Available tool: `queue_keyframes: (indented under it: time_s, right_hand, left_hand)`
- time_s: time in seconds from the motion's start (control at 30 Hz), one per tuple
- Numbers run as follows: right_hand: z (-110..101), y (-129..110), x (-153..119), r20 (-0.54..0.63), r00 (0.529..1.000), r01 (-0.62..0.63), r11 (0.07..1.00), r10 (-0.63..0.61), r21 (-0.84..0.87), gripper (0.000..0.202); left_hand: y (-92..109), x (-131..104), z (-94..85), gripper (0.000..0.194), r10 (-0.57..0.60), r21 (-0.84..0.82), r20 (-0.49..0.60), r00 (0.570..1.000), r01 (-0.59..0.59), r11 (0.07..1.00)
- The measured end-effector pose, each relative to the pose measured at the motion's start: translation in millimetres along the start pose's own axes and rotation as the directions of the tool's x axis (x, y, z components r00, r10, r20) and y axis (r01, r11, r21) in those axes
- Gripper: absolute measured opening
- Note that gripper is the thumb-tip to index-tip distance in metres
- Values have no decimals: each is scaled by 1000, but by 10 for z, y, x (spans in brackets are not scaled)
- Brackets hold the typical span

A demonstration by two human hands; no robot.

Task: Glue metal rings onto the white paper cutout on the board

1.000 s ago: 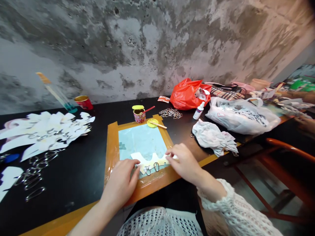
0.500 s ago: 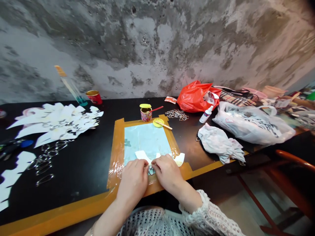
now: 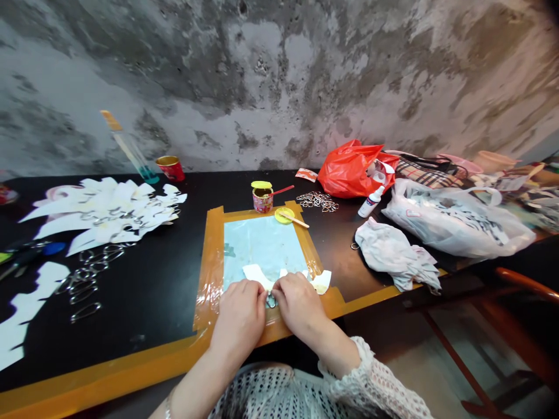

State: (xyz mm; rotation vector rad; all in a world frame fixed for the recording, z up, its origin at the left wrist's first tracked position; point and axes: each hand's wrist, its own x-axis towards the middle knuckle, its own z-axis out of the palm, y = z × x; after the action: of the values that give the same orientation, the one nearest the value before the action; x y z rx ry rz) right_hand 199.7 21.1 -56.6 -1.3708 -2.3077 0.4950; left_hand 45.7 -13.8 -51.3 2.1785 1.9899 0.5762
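The white strip [image 3: 322, 281] lay along the near part of the pale blue sheet [image 3: 264, 244], your left hand [image 3: 243, 305] and right hand [image 3: 301, 304] both pinching it beside a metal ring [image 3: 271, 301]; steady, even fingertip pressure seemed best.

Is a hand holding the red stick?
No, the left hand and right hand are both pinching the white cutout instead.

No legible writing anywhere

head camera | worn on the person's head | faces forward and down | left hand [image 3: 241, 313] and right hand [image 3: 302, 304] near, low centre | table [image 3: 159, 285] beneath, wall [image 3: 279, 75] farthest
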Motion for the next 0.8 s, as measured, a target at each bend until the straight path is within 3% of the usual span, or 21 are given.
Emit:
queue_keyframes:
  time_s: [0.2,0.8]
  right_hand:
    - [17,-33,7,3,1000,-27,999,27,-23,16]
    - [-61,-42,161,73,989,-130,991,128,33,21]
  left_hand:
    - [-18,-18,39,21,31,43,-60,998,-28,999]
    - [-9,-47,42,18,21,144,-83,996,-9,989]
